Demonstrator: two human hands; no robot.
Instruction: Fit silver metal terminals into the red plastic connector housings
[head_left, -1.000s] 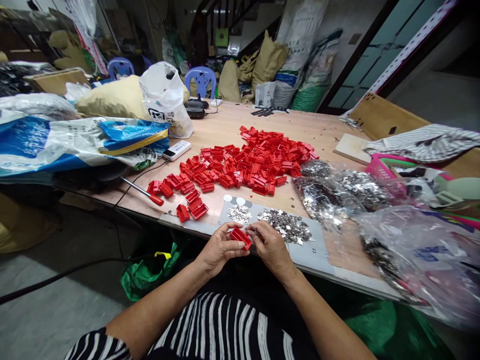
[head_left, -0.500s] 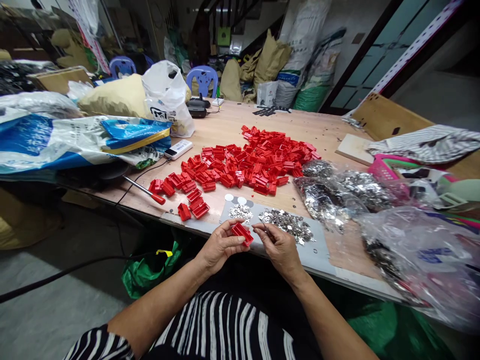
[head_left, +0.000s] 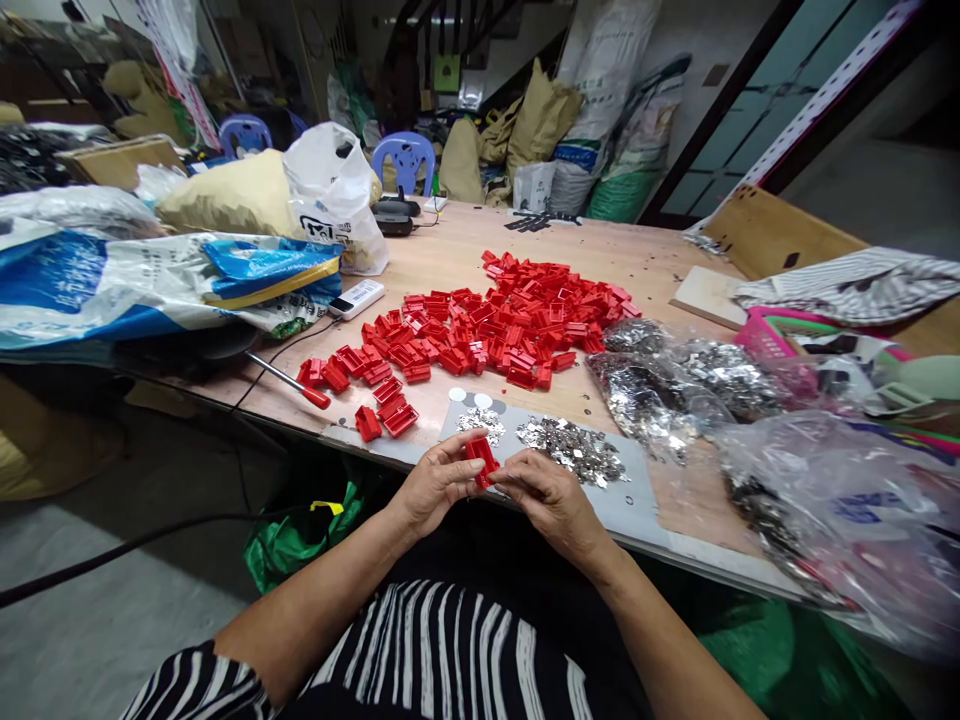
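My left hand [head_left: 435,487] pinches a small red plastic housing [head_left: 480,458] at the table's near edge. My right hand [head_left: 546,497] presses its fingertips against the right side of the same piece; whether a metal part sits under those fingers is hidden. Just beyond the hands lie two small heaps of shiny metal clips [head_left: 574,447] on a grey sheet [head_left: 637,497]. A big pile of red housings [head_left: 510,320] spreads over the middle of the wooden table [head_left: 450,255].
Clear bags of metal parts [head_left: 675,385] lie at the right. A red-handled screwdriver [head_left: 289,383], a white remote [head_left: 356,298] and blue-and-white sacks [head_left: 150,285] are at the left. A green bag [head_left: 296,545] sits under the table edge. Chairs and sacks stand behind.
My right hand has come back against the red housing after being a little apart from it. The housing has turned more upright between my fingers.
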